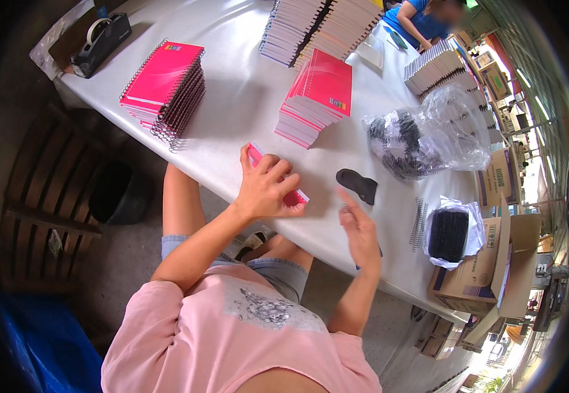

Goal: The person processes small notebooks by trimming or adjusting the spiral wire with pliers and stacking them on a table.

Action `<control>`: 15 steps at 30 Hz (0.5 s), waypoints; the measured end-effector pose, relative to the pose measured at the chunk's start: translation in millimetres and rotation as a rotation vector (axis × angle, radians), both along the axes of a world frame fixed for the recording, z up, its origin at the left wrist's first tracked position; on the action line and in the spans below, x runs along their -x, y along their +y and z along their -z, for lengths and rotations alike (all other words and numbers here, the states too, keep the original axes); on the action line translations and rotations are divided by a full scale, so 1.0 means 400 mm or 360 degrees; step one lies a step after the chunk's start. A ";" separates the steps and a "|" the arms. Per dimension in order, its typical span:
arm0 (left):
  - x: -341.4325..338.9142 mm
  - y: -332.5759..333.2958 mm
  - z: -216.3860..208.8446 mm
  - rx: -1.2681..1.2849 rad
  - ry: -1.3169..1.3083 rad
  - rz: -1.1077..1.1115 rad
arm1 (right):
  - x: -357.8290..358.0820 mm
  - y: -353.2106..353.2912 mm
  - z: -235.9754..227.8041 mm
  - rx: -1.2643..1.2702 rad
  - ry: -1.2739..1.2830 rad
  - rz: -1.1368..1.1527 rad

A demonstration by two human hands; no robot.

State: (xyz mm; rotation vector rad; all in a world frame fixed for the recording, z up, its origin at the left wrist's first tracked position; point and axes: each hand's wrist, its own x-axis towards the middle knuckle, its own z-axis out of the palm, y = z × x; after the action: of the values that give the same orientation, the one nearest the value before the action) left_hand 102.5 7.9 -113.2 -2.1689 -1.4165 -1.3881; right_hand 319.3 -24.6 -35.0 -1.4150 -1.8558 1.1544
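My left hand (270,185) is wrapped over a thin notebook (255,154) with pink covers, which stands on edge near the front of the table. Most of that notebook is hidden under the fingers. My right hand (360,232) hovers by the table edge, its index finger stretched out and slightly blurred, with nothing visible in it. Just beyond that fingertip lies a flat black object (356,185) with rounded ends, its kind unclear. Past my left hand rises a stack of pink notebooks (320,92) without coils. To the left, another pink stack (163,82) has dark spiral coils.
A plastic bag of black coils (402,141) lies at right, near loose coils (419,223) and a paper-wrapped black bundle (448,234). Cardboard boxes (471,281) flank the table. A tape dispenser (103,42) occupies the far left corner. Beyond tall book stacks (320,29), a person in blue (422,23) leans in.
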 end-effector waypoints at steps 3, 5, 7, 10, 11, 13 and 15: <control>-0.013 -0.002 -0.011 0.0075 0.0040 0.0035 | 0.041 0.011 0.042 -0.0344 -0.0020 0.0193; -0.017 -0.007 -0.011 0.0054 0.0023 0.0010 | 0.072 0.015 0.046 -0.0449 -0.0031 0.0190; -0.019 -0.006 -0.008 0.0034 0.0003 -0.0017 | 0.093 0.018 0.049 -0.0554 -0.0047 0.0188; -0.017 -0.010 -0.008 0.0040 -0.0005 -0.0039 | 0.102 0.021 0.053 -0.0557 -0.0049 0.0105; -0.016 -0.012 -0.009 0.0067 0.0014 -0.0038 | 0.096 0.022 0.057 -0.0562 -0.0034 0.0018; -0.015 -0.013 -0.014 0.0095 0.0005 -0.0011 | 0.080 0.023 0.063 -0.0563 -0.0023 -0.0075; -0.013 -0.014 -0.018 0.0124 0.0000 0.0025 | 0.066 0.022 0.066 -0.0066 0.0080 -0.0107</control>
State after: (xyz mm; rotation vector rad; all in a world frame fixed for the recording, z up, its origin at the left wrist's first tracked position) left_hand 107.9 2.2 -106.0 -2.2320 -1.4806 -1.3602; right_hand 292.9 -15.8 -61.2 -1.2983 -1.8942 1.1660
